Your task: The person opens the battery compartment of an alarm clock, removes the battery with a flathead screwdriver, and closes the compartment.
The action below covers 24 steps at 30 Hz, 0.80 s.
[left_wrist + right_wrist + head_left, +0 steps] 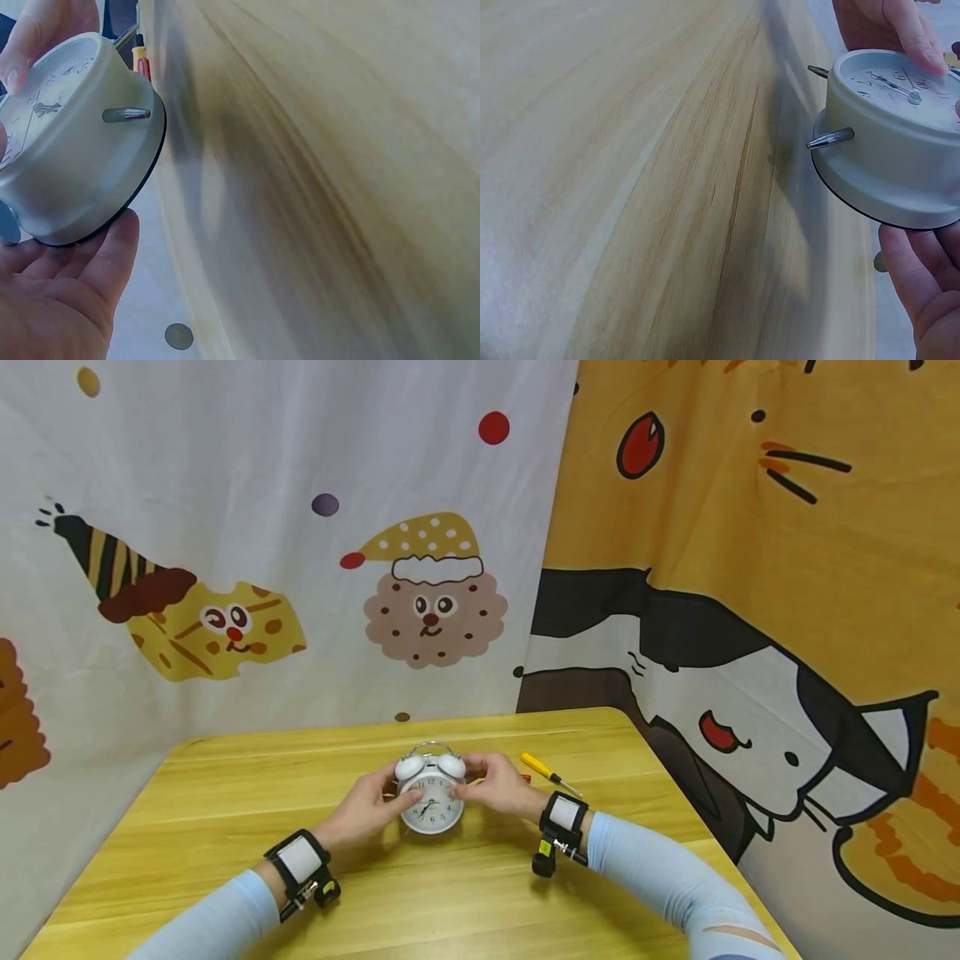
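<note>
A white twin-bell alarm clock point(431, 814) is held upright between both hands, its dial turned toward the head camera. My left hand point(372, 802) grips its left side, thumb on the front of the dial and fingers behind the back rim. On the other side my right hand point(497, 785) grips it the same way, its thumb at the dial's right edge. Short metal feet stick out from the bottom of the alarm clock point(889, 150) in the right wrist view. In the left wrist view, fingers point(105, 262) support the back of the casing.
A screwdriver point(542, 767) with a yellow handle lies on the wooden table point(465, 902), right of the clock. Beside it a small red item point(526, 778) is mostly hidden behind the right hand. A patterned curtain point(427, 460) hangs behind the table's far edge.
</note>
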{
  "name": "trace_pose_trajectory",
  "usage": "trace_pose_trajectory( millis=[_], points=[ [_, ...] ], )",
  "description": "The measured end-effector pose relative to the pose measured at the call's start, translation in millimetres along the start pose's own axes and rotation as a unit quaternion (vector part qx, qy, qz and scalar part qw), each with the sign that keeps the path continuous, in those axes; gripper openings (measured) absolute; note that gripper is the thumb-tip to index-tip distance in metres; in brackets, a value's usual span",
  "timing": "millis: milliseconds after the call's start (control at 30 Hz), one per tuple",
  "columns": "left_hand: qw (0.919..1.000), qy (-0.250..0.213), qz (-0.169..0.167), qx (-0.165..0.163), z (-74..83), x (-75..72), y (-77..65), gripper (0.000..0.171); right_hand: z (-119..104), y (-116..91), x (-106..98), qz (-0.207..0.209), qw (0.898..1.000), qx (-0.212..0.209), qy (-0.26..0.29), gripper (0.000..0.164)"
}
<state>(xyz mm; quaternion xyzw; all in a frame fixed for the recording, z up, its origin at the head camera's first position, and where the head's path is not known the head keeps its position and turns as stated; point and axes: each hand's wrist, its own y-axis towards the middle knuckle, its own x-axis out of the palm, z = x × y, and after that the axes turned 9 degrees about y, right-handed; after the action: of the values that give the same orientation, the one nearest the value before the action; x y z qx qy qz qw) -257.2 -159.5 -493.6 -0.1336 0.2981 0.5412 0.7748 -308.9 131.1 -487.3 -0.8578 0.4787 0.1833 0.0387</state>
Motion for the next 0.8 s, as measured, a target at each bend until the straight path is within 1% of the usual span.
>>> trace_pose_trajectory(
  millis=[67,267,367,467,600,667,800],
  points=[
    [1.0000,0.000,0.004,-0.007,0.4,0.1,0.6,0.054,0.2,0.4,0.6,0.001,1.000,0.006,0.013,0.045],
    [0.9992,-0.021,0.004,-0.033,0.5,-0.6,2.1,0.055,-1.1,-0.3,2.9,0.007,0.998,0.033,0.055,0.044],
    [0.9990,-0.024,0.003,-0.038,-0.7,-1.0,2.9,0.056,-1.9,-0.3,4.2,0.014,0.997,0.046,0.065,0.046],
    [0.9990,-0.026,-0.001,-0.036,-2.2,-2.1,3.0,0.056,-2.7,0.7,5.7,0.019,0.995,0.058,0.073,0.047],
    [0.9989,-0.027,-0.002,-0.038,-2.9,-3.6,2.6,0.055,-3.2,2.2,8.8,0.023,0.992,0.076,0.098,0.049],
    [0.9987,-0.028,-0.001,-0.042,-2.3,-3.5,2.3,0.055,-2.5,2.3,10.1,0.025,0.990,0.083,0.111,0.049],
    [0.9975,-0.031,0.005,-0.063,-0.2,-1.5,0.6,0.056,-0.6,1.6,12.5,0.027,0.986,0.096,0.130,0.052]
  ],
)
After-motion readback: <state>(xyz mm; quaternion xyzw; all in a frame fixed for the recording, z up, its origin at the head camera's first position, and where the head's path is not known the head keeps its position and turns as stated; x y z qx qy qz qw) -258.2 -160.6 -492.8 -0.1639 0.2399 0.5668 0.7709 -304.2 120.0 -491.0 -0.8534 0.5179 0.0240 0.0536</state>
